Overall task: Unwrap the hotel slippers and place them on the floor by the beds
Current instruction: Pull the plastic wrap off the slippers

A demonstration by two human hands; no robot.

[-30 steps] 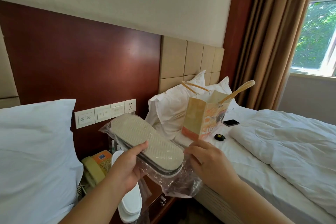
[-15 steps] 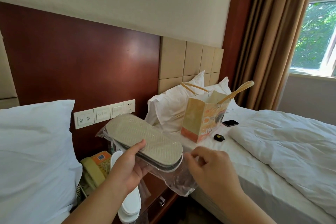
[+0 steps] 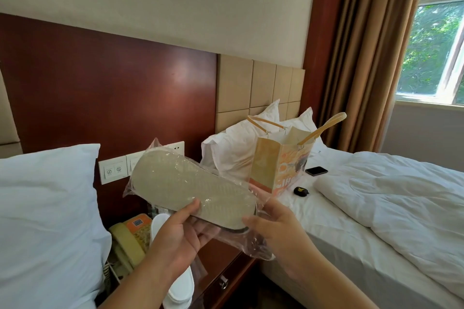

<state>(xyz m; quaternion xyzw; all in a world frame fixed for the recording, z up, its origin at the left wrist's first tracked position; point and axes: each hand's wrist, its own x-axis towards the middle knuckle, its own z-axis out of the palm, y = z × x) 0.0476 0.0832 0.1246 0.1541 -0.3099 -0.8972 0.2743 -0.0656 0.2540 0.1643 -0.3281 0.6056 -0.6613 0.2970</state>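
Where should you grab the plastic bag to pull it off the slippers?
Probably at the loose, crumpled end of the plastic bag, coming from the right, where the right hand already is. That end hangs empty past the slippers, so there is slack to pinch, likely the opening. Elsewhere the plastic lies tight on the sole. The left hand steadies the slippers with its grip underneath, thumb on top.

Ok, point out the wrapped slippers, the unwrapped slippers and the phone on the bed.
wrapped slippers point(image 3: 193, 189), head view, ribbed sole
unwrapped slippers point(image 3: 179, 288), head view, white upper
phone point(image 3: 316, 171), head view, dark screen
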